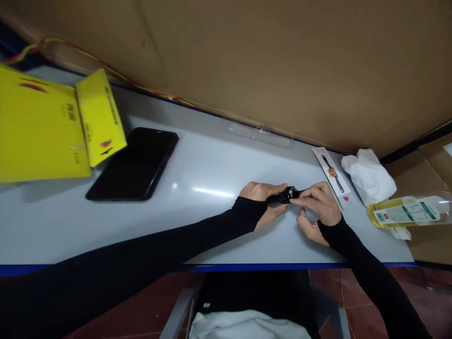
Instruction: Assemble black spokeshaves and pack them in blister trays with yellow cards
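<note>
A small black watch (290, 193), with a glossy squarish body and dark strap ends, is held between my hands just above the table. My left hand (259, 193) is closed around its left end, thumb and fingers on either side. My right hand (323, 205) pinches its right side with the fingertips, while the thumb hangs lower, a little apart. The fingers hide parts of the strap. Close to my right hand lies a white packaging card (332, 176) printed with a picture of a black strap-like item with an orange middle.
Yellow boxes (42, 127) stand at the left beside a black tablet (134, 165). Clear plastic packaging (261, 135) lies along the back edge by the cardboard wall (247, 61). A white cloth bundle (370, 176) and a bottle of yellow liquid (406, 212) are at the right.
</note>
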Demonstrator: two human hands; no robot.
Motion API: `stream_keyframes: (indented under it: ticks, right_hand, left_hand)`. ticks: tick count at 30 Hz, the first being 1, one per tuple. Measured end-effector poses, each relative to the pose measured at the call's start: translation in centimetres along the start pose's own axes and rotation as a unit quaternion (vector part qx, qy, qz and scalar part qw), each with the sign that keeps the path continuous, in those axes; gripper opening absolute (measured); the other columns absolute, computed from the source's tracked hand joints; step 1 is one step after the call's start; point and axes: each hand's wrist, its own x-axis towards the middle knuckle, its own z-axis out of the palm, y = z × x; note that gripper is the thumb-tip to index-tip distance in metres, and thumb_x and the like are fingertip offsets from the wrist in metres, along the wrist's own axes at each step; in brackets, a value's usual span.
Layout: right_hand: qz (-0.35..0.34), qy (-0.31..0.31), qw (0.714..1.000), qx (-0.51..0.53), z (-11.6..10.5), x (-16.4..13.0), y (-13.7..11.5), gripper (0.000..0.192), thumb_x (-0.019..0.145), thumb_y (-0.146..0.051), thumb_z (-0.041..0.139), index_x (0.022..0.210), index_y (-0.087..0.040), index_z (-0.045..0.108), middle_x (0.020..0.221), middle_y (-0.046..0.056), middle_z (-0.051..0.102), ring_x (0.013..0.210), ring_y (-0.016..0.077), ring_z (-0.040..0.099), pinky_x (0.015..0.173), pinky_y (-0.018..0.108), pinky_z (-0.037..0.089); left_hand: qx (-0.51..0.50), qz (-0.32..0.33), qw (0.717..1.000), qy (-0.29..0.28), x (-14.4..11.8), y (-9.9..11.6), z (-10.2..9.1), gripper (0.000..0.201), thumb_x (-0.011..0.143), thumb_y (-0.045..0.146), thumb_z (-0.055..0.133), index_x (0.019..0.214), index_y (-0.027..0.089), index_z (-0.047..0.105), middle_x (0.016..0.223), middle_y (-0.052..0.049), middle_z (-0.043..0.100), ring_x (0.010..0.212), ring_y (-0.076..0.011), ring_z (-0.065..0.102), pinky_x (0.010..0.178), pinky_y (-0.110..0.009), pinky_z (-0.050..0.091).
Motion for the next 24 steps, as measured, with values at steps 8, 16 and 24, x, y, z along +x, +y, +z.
stream_keyframes:
  ticks: [8, 16, 24]
  right_hand:
    - [-0.003, -0.008, 0.998, -0.060, -0.2, 0.1, 1.0, 0.067, 0.076, -0.001, 0.062, 0.138, -0.026, 0.065, 0.102, 0.009, 0.063, 0.093, 0.0258, 0.047, 0.078, 0.043, 0.052]
    - [-0.017, 0.016, 1.000, -0.002, -0.6, 0.2, 0.3, 0.035, 0.077, -0.001, 0.063, 0.104, -0.022, 0.072, 0.085, 0.006, 0.063, 0.084, 0.0225, 0.054, 0.071, 0.039, 0.052]
    - [0.013, 0.047, 0.999, -0.024, -0.3, 0.2, 0.8, 0.039, 0.084, -0.006, 0.067, 0.116, -0.027, 0.072, 0.092, 0.005, 0.068, 0.087, 0.0223, 0.056, 0.075, 0.039, 0.054]
  left_hand:
    - [-0.018, 0.009, 0.999, -0.034, -0.3, 0.4, -0.2, 0.045, 0.076, 0.028, 0.081, 0.121, 0.028, 0.079, 0.113, -0.002, 0.080, 0.103, -0.0285, 0.078, 0.090, -0.039, 0.064]
    - [-0.026, -0.019, 0.999, -0.015, 0.0, 0.3, 0.0, 0.047, 0.074, 0.032, 0.082, 0.120, 0.022, 0.079, 0.118, -0.007, 0.078, 0.106, -0.0285, 0.078, 0.095, -0.041, 0.062]
    - [0.031, 0.052, 0.998, -0.010, 0.0, -0.3, -0.4, 0.043, 0.079, 0.033, 0.080, 0.121, 0.023, 0.079, 0.092, -0.002, 0.083, 0.072, -0.0180, 0.077, 0.072, -0.029, 0.061]
